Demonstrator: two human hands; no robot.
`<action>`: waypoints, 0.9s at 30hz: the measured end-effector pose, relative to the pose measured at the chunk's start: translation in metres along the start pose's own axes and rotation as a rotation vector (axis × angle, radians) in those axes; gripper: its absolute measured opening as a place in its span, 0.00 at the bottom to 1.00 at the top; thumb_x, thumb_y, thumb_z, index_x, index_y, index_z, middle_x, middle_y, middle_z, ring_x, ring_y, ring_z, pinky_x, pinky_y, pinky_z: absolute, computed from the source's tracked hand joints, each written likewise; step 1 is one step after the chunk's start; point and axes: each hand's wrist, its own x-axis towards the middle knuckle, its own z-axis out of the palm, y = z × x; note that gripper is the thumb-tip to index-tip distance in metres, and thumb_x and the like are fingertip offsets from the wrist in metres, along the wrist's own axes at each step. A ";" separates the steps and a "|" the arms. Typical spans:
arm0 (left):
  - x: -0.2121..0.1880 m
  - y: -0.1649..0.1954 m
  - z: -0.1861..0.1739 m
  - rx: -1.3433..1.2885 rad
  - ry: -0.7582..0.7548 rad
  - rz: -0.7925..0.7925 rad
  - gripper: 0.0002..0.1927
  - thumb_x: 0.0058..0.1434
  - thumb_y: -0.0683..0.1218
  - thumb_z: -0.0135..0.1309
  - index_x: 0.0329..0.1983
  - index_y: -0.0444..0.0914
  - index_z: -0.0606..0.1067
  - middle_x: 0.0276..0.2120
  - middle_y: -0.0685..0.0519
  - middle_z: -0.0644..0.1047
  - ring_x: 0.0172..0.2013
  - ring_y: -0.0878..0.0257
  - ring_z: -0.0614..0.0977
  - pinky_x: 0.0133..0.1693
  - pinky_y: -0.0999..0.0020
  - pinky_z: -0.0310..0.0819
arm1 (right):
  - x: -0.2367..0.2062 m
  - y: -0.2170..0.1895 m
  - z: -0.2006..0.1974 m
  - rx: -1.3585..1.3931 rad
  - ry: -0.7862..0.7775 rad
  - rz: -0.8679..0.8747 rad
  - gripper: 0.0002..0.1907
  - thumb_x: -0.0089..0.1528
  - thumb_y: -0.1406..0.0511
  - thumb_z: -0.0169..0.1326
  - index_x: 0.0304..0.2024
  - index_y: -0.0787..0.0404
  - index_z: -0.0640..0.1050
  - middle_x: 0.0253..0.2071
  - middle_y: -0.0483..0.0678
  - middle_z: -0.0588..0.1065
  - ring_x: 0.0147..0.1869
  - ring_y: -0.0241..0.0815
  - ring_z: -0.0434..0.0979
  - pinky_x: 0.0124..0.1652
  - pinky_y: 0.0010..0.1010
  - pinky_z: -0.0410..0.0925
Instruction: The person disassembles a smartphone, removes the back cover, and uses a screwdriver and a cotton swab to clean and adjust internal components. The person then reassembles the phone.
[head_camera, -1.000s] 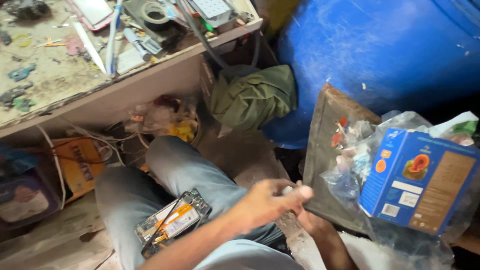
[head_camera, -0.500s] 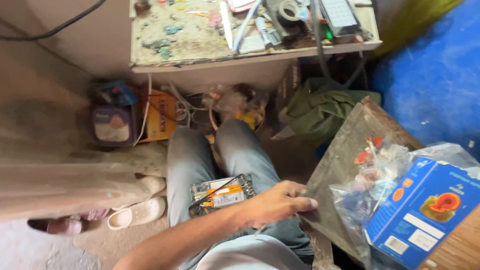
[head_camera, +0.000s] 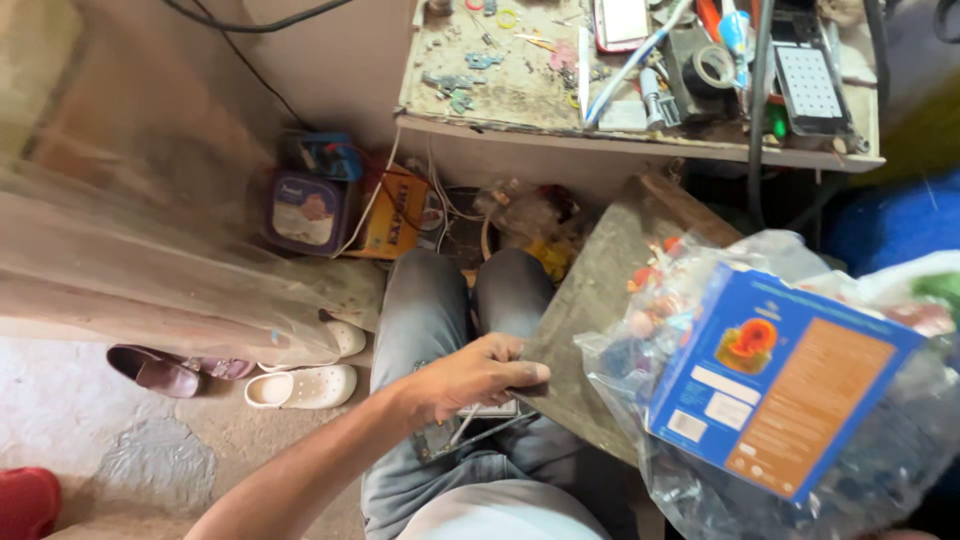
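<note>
My left hand (head_camera: 478, 376) reaches in from the lower left and closes on the near edge of a worn wooden board (head_camera: 600, 300) that tilts up over my lap. The hand covers most of an opened phone with loose wires (head_camera: 470, 432) lying on my jeans (head_camera: 430, 310). On the board lies a clear plastic bag (head_camera: 650, 345) of small colourful parts, and a blue and orange carton (head_camera: 780, 385) sits inside it. My right hand is out of sight, somewhere under the board or beyond the frame.
A cluttered workbench (head_camera: 640, 140) runs across the top with a tape roll (head_camera: 714, 68), a phone (head_camera: 622, 22), a keypad device (head_camera: 808, 82) and cables. Boxes (head_camera: 305, 210) stand under it. White clogs (head_camera: 300, 385) and a brown shoe (head_camera: 150, 370) lie at left.
The view has swung left and down. My left hand has shifted along the board's edge and now covers the opened phone on my lap; the board and bag look closer.
</note>
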 end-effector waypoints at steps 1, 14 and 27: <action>-0.004 0.000 -0.006 -0.035 -0.003 0.014 0.10 0.67 0.49 0.55 0.44 0.39 0.79 0.26 0.65 0.73 0.21 0.78 0.62 0.22 0.79 0.51 | 0.002 -0.003 0.000 -0.011 -0.017 0.008 0.28 0.64 0.57 0.54 0.64 0.63 0.71 0.57 0.50 0.75 0.58 0.48 0.73 0.54 0.46 0.64; -0.008 0.020 -0.073 -0.038 0.076 -0.011 0.08 0.67 0.50 0.57 0.37 0.41 0.77 0.24 0.64 0.72 0.19 0.76 0.61 0.20 0.78 0.49 | 0.028 0.042 0.095 -0.231 -0.228 0.158 0.34 0.61 0.59 0.57 0.69 0.63 0.69 0.64 0.50 0.73 0.65 0.50 0.72 0.60 0.50 0.63; -0.019 0.058 -0.117 0.360 0.365 -0.193 0.18 0.55 0.57 0.63 0.47 0.50 0.76 0.37 0.66 0.81 0.34 0.80 0.78 0.35 0.78 0.72 | 0.033 0.101 0.120 -0.406 -0.094 0.270 0.36 0.59 0.66 0.53 0.71 0.53 0.66 0.62 0.46 0.72 0.62 0.48 0.72 0.48 0.44 0.68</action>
